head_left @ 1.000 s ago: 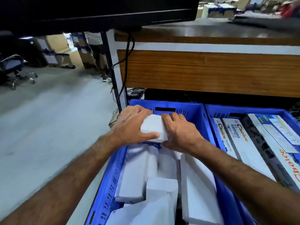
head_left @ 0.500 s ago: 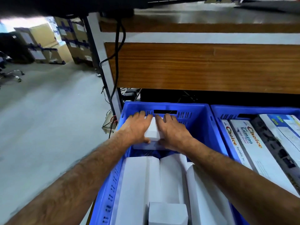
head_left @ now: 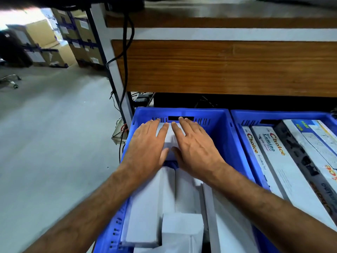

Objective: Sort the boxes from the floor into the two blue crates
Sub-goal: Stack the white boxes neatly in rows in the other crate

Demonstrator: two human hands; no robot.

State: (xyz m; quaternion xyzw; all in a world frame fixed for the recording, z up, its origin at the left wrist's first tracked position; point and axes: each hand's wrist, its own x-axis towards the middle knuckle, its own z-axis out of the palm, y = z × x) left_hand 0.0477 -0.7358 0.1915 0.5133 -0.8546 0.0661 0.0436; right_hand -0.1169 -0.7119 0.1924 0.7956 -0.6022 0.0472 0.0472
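A small white box [head_left: 170,141] lies at the far end of the left blue crate [head_left: 218,128]. My left hand [head_left: 148,145] and my right hand [head_left: 194,147] lie flat on top of it, fingers straight and spread, thumbs at its near edge. Several plain white boxes [head_left: 145,207] fill the near part of this crate. The right blue crate [head_left: 240,115] holds long printed boxes [head_left: 269,157] marked "Choice", lying side by side.
A wooden desk panel [head_left: 218,66] overhangs just beyond both crates, with a white metal leg [head_left: 116,73] and black cables [head_left: 127,52] at its left. Grey floor [head_left: 45,143] stretches left. Cardboard cartons [head_left: 73,33] are stacked far left, beside a chair base [head_left: 12,80].
Both hands carried the small white box forward to the crate's far end, set it down, and went from gripping its sides to lying flat on top. The camera tilted down.
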